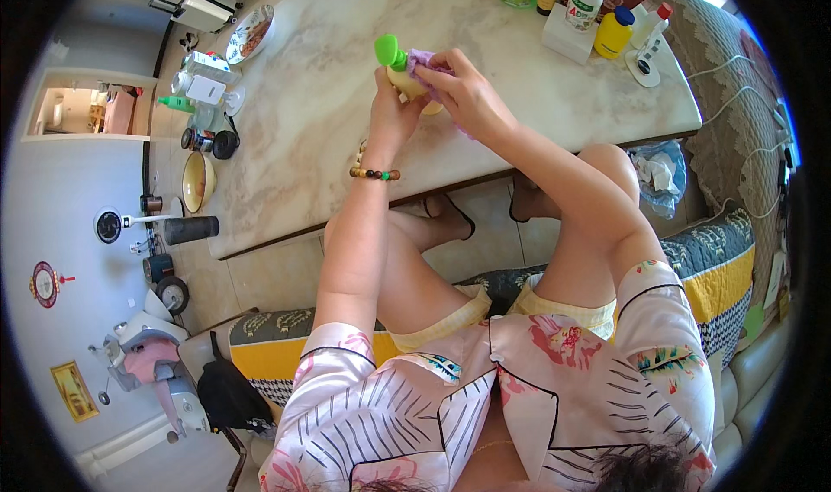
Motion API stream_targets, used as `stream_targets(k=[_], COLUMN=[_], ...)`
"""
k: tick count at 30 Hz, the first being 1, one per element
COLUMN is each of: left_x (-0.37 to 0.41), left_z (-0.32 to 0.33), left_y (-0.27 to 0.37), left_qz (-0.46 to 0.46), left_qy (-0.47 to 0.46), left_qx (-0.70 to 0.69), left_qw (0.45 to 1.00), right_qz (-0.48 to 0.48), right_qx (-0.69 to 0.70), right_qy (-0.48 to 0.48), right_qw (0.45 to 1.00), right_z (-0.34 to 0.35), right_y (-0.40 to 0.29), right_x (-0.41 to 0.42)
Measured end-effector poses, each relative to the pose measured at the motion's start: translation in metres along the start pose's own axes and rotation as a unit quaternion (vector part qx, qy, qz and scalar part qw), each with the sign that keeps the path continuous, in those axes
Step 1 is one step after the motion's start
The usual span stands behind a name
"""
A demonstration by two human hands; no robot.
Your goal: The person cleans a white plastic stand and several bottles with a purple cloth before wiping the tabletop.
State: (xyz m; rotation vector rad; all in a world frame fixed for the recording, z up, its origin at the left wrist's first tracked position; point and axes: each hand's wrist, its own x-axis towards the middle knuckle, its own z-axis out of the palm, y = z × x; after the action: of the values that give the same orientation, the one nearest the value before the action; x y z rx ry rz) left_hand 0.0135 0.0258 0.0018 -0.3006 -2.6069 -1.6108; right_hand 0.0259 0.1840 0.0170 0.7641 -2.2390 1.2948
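My left hand is closed around a pale yellow bottle with a bright green pump head, held tilted over the marble tabletop. A purple cloth is pinched in my right hand and lies against the bottle's neck and shoulder. Part of the cloth hangs below the right hand. My fingers hide much of the bottle's body, and its base shows only partly between the hands.
At the right of the table stand a white bottle, a yellow jar with a blue lid and a white box. Bowls, a black cup and several containers line the left edge. A blue bag hangs by the table.
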Motion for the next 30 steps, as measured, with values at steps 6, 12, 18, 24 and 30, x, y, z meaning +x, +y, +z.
stream_targets(k=[6,12,18,24,30], left_x=[-0.007,-0.009,-0.011,-0.01,-0.01], left_z=[0.002,0.001,0.006,0.005,0.006], left_y=[0.003,0.014,0.007,0.007,0.011], left_qz=[0.016,-0.036,0.041,0.036,0.018], left_qy=[-0.006,-0.041,0.003,-0.004,0.0], left_qx=[0.04,0.029,0.045,0.029,0.063], left_qw=[0.999,0.998,0.998,0.999,0.998], right_qz=[0.022,0.008,0.029,0.021,0.028], right_qx=[-0.018,-0.014,0.041,0.042,-0.001], right_qy=[0.015,0.026,0.04,0.042,0.03], right_qw=[0.999,1.0,0.998,0.998,0.999], right_z=[-0.001,0.0,-0.007,-0.006,-0.004], right_y=[0.015,0.02,-0.009,-0.013,0.002], right_x=[0.011,0.015,0.006,0.001,0.007])
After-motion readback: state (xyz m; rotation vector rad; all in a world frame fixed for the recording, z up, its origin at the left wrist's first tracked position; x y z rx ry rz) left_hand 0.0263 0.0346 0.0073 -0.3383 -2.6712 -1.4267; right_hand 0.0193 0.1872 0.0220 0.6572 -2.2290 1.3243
